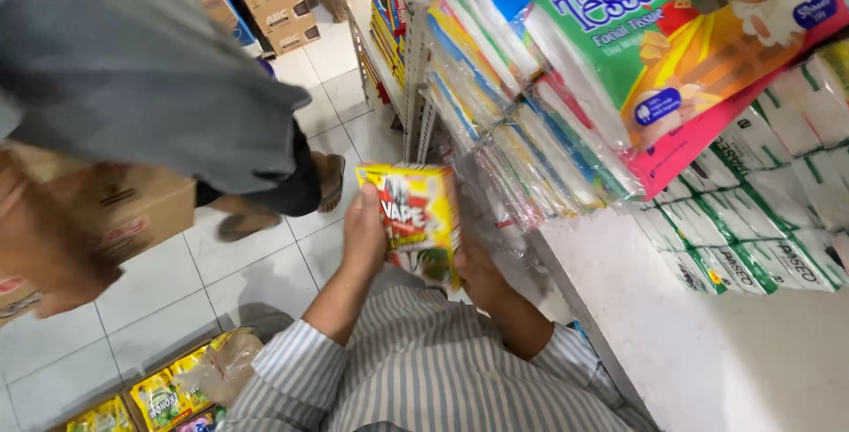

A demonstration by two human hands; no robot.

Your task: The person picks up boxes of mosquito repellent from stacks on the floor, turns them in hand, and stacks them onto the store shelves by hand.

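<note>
Yellow and red flat packets, a small stack, sit gripped between both hands in front of the person's chest, just beside the white shelf. Left hand closed on the stack's left edge, thumb on the front face. Right hand mostly hidden behind the stack, closed on its lower right. Sleeves striped grey and white. Shelf carries wrapped tissue packs above and to the right. Another person in a grey shirt stands near on the tiled floor. Yellow sachets in a carton lie lower left.
</note>
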